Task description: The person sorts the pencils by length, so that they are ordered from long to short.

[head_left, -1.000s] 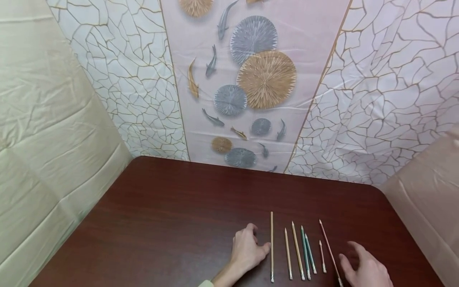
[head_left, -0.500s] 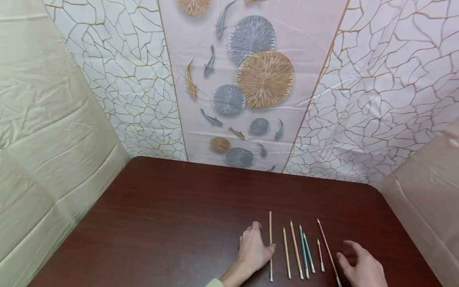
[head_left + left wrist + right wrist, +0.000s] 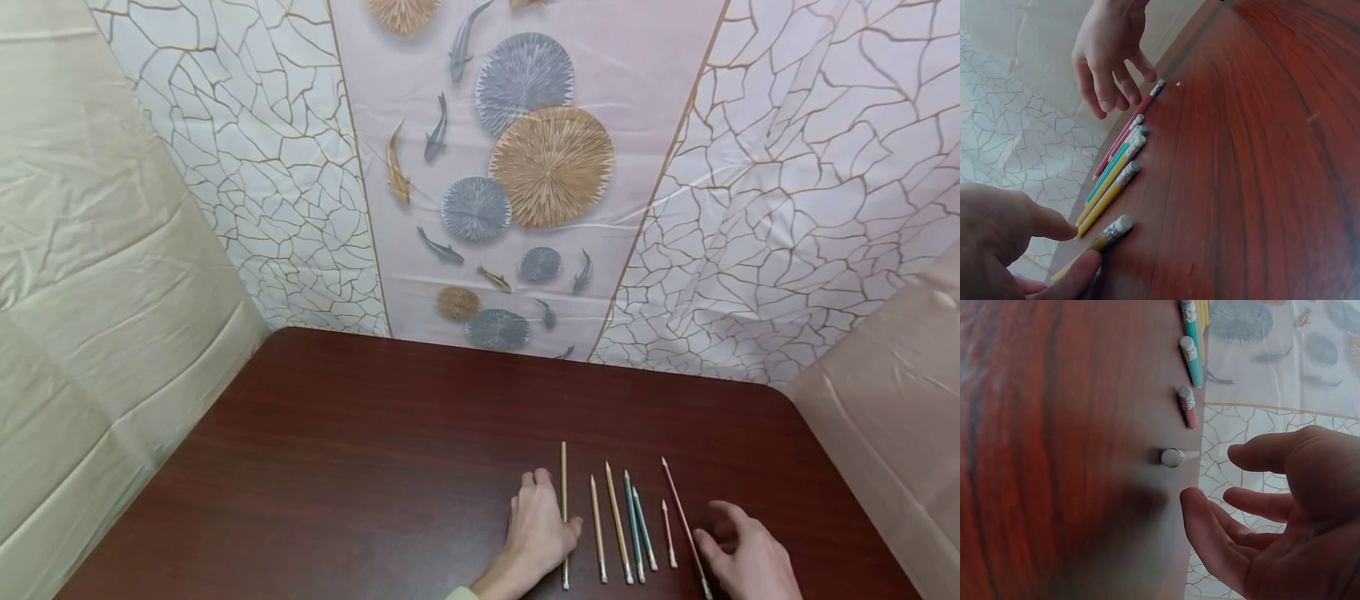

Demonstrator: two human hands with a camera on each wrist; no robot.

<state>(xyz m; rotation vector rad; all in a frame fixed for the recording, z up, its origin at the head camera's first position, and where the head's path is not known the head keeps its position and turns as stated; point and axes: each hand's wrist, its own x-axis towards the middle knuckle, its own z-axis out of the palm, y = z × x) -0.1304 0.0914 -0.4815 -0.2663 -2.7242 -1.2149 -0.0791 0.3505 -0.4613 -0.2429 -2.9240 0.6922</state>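
Observation:
My left hand [image 3: 534,525] straddles the leftmost yellow pencil [image 3: 564,471], thumb reaching across it and fingers on its left side. In the left wrist view a fingertip [image 3: 1088,261] is right at this pencil's side, while the thumb stands a little off it. The pencil lies on the table, its white eraser toward me. My right hand [image 3: 753,557] hovers beside the long pink pencil [image 3: 678,504], thumb and loosely bent fingers apart, nothing between them. In the right wrist view that pencil's eraser end [image 3: 1171,457] is left of the fingertips.
Between the hands lie two more yellow pencils [image 3: 597,529], two teal pencils [image 3: 635,521] close together, and a short pink pencil [image 3: 668,533]. All rest on the dark red-brown table [image 3: 360,467]. Patterned cloth [image 3: 540,167] hangs behind the table's far edge.
My left hand has moved right, its thumb passing over the leftmost yellow pencil. My right hand has shifted slightly left toward the long pink pencil. The pencils keep their arrangement.

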